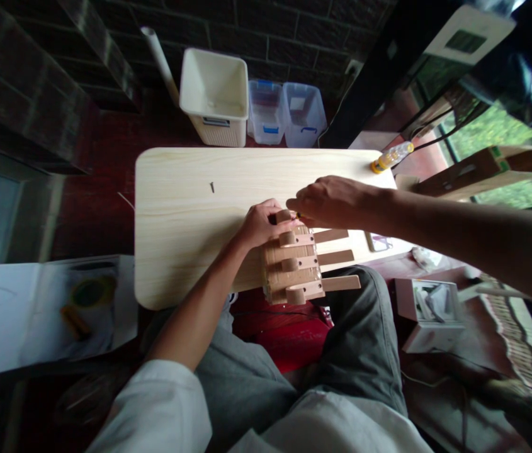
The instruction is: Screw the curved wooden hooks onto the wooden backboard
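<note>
At the table's front edge lies a taped, box-like brown block [273, 272], partly overhanging. Across it run several flat wooden strips [336, 258], each with a rounded wooden piece [289, 264] and dark screw heads or holes. My left hand [262, 224] is closed on the farthest rounded wooden piece [283, 216], its fingers pressing it against the block. My right hand [325, 200] is a fist just above that piece's right side. A small yellow and dark bit shows below it; what it grips is mostly hidden. A dark screw [212, 187] lies on the table.
The pale wooden table [175, 220] bears a clear and yellow bottle [391, 157] at its far right corner. Behind stand a cream bin [213, 129] and two clear plastic boxes [268, 113]. A white box [435, 308] is at the right, and an open white container [124, 302] at the left.
</note>
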Motion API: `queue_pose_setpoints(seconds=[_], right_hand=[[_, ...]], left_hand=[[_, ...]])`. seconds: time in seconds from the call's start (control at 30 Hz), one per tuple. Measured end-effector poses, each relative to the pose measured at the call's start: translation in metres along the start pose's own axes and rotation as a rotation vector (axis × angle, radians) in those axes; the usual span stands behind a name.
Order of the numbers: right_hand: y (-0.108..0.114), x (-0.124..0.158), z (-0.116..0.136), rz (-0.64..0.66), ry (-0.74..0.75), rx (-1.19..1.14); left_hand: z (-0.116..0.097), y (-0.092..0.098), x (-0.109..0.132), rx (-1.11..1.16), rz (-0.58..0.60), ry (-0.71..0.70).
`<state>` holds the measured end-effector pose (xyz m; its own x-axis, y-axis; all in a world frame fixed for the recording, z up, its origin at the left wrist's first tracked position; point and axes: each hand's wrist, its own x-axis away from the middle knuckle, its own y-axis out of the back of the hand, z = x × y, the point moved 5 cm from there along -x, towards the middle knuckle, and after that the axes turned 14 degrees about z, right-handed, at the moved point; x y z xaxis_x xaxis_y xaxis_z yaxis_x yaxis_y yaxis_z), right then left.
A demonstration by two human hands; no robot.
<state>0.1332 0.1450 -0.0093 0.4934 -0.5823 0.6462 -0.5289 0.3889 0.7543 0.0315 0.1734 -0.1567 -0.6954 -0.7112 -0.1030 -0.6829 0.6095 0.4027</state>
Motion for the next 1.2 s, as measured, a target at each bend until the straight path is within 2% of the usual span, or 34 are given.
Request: queue_pose_setpoints(seconds=[0.13, 0.2, 0.3, 0.4, 0.5, 0.6, 0.87, 0.97, 1.1, 1.2], right_hand=[[-0.005, -0.002, -0.009, -0.005, -0.211, -0.177], [-0.007, 0.000, -0.012, -0.010, -0.254, -0.226], [-0.003, 0.004, -0.009, -0.011, -0.164, -0.186], [0.003, 0.008, 0.000, -0.002, -0.022, -0.035], [0.006, 0.008, 0.008, 0.020, 0.041, 0.078], [0.005, 0.004, 0.007, 0.025, 0.027, 0.041], [-0.006, -0.003, -0.020, 0.010, -0.214, -0.254], [-0.004, -0.001, -0.019, -0.007, -0.150, -0.236], [0.003, 0.003, -0.009, -0.013, 0.007, -0.031], [0.002, 0.004, -0.004, -0.009, 0.046, 0.070]], left_hand=[[0.002, -0.001, -0.001, 0.012, 0.017, 0.016], [0.003, -0.002, -0.001, 0.021, 0.021, 0.030], [0.003, -0.002, -0.001, 0.033, 0.011, 0.030], [0.002, -0.002, -0.001, 0.032, -0.005, 0.020], [0.002, -0.001, 0.000, 0.018, 0.003, 0.037], [0.001, 0.000, 0.000, 0.011, 0.004, 0.047], [0.002, -0.002, -0.001, 0.024, 0.025, 0.053], [0.004, -0.003, -0.001, 0.038, 0.025, 0.048], [0.002, -0.003, 0.000, 0.028, 0.014, 0.020], [0.001, -0.002, 0.000, 0.004, 0.011, 0.036]])
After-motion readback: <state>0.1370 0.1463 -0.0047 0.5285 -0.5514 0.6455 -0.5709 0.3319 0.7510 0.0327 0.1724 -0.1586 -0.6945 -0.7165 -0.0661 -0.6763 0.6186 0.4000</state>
